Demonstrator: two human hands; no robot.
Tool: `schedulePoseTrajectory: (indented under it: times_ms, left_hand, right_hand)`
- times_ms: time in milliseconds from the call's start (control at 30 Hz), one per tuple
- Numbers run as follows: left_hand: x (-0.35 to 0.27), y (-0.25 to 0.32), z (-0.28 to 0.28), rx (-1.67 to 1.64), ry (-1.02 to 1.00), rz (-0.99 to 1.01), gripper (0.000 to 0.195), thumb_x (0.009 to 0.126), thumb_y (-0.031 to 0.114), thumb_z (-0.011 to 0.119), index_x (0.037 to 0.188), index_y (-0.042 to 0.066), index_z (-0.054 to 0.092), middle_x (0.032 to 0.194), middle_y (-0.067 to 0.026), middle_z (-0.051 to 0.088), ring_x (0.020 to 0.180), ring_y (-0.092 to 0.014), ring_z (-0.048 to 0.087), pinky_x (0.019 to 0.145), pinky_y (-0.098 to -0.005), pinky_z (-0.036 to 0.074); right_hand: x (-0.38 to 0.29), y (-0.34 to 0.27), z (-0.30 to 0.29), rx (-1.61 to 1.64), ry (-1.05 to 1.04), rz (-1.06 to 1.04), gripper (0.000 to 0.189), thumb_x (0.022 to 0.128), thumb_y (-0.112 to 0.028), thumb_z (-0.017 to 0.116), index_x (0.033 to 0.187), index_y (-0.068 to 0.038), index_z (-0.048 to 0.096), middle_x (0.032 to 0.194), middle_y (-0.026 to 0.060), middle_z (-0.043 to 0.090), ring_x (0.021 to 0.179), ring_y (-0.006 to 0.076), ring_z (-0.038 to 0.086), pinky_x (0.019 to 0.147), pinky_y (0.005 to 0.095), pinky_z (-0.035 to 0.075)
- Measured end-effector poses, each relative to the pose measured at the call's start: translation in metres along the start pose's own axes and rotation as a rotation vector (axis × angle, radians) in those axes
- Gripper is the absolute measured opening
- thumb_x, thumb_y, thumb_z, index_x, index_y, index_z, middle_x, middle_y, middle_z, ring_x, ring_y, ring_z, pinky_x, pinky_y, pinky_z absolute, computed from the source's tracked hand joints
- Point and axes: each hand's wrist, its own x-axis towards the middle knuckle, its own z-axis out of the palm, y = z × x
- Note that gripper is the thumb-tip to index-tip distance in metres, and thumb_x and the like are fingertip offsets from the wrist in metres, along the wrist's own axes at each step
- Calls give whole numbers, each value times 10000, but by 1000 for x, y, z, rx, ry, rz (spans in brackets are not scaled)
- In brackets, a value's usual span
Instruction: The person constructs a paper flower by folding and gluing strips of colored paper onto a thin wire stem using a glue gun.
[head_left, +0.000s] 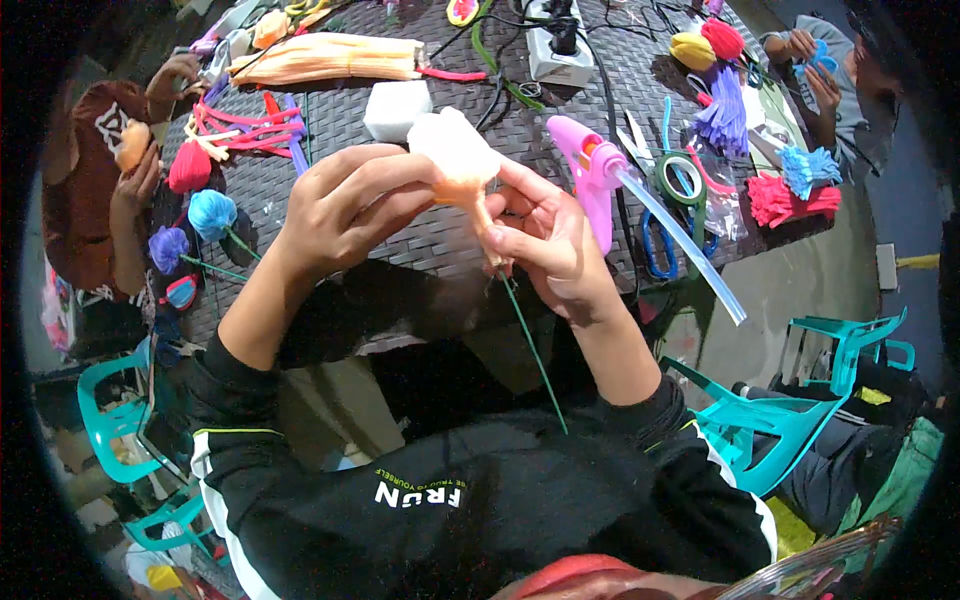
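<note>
Before my chest I hold a flower head (454, 154) between both hands. Its top looks bright white and its lower part pale orange. My left hand (360, 202) pinches its side with the fingertips. My right hand (544, 236) grips the narrow orange base, where a thin green stem (534, 352) comes out and slants down towards my shirt. A white foam-like block (396, 109) sits on the table just behind the flower head. Right of my right hand rests a pink glue gun (592, 176), with a long clear glue stick (690, 251) sticking out of it.
Orange pipe cleaners (330, 58) lie behind a dark woven table (375, 277)'s middle. Pompom-like flowers (212, 215) sit left. Green tape (679, 180), scissors (660, 244) and a power strip (559, 52) lie right and back. Two people work at the sides; teal chairs (795, 409) stand nearby.
</note>
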Motion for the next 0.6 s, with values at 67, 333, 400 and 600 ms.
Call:
schedulePoseTrajectory:
  times_ms: [67,333,400,600]
  left_hand:
    - [-3,-2,2,51,34,14,249,666,73,733,905,96,666,1015,-36,641,880,-225,624,719,-310,536]
    - [-3,0,0,155,163,16,294,634,50,801,888,85,655,989,-49,615,847,-212,608,671,-294,522]
    - [-2,-1,-2,165,184,12,268,654,68,800,868,89,641,977,-48,601,843,-212,601,652,-288,514]
    - [-1,1,-5,87,247,-130,243,691,84,781,873,94,620,977,-67,588,870,-207,587,707,-287,496]
  right_hand:
    - [-1,-3,6,0,18,-39,689,797,-99,673,1403,-29,355,885,36,593,703,89,574,591,204,467]
    - [-6,-11,28,35,92,-142,695,789,11,668,1404,-16,345,942,77,610,736,111,602,617,222,496]
    - [-7,-13,32,42,93,-152,694,790,17,664,1405,-17,343,944,77,610,740,110,603,624,226,503]
    - [-6,-16,41,4,115,-175,716,793,30,654,1419,-33,313,939,69,607,753,104,605,634,229,512]
